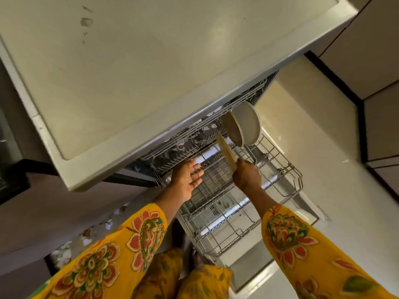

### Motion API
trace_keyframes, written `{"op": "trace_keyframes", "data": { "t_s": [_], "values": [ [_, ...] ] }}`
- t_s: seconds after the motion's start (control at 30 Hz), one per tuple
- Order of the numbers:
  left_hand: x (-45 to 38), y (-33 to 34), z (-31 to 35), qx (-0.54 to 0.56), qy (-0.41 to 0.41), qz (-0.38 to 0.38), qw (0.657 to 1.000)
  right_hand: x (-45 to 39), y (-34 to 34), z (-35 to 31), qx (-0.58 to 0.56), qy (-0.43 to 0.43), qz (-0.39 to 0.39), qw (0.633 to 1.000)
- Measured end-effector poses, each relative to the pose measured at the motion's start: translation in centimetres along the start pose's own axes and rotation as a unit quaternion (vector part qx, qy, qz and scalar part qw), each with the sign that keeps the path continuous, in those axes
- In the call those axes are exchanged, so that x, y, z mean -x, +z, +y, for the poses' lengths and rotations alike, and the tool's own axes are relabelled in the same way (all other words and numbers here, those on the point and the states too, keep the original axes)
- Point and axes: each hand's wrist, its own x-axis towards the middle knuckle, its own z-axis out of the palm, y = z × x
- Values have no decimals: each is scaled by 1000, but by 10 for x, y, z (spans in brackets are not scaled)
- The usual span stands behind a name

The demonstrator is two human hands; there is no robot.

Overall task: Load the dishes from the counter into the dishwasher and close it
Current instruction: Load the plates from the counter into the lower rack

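Two plates (248, 126) already stand in the pulled-out rack (280, 169). Your right hand (246, 175) pinches a third plate (225, 152), edge-on at 11 o'clock from it, not yet slotted. Your left hand (186, 178), fingers spread, rests at the rack's 9 o'clock side; the door remains open.

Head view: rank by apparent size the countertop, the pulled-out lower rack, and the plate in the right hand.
1. Countertop, by far largest, though nearest the camera.
2. Lower rack.
3. Plate in the right hand, seen edge-on, so it looks smallest.

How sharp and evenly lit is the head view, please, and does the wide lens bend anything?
Head view: soft throughout, with fine detail smeared in the lower rack; broad glare on the counter; the shaded dishwasher interior beneath is murky; the counter's straight edges bow from wide-angle distortion; the plate in the right hand is slightly blurred.
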Motion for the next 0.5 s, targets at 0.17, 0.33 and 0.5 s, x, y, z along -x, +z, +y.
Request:
{"op": "trace_keyframes", "data": {
  "t_s": [0.17, 0.33, 0.5],
  "values": [
    [-28, -5, 5, -8, 4, 12, 1000, -54, -5, 3, -10, 12, 30, 999],
    [-50, -6, 15, -36, 41, 16, 998, -102, -6, -2, -11, 17, 44, 999],
    [-69, -17, 6, -104, 61, 32, 992, -137, 2, -7, -13, 24, 22, 999]
  ]
}}
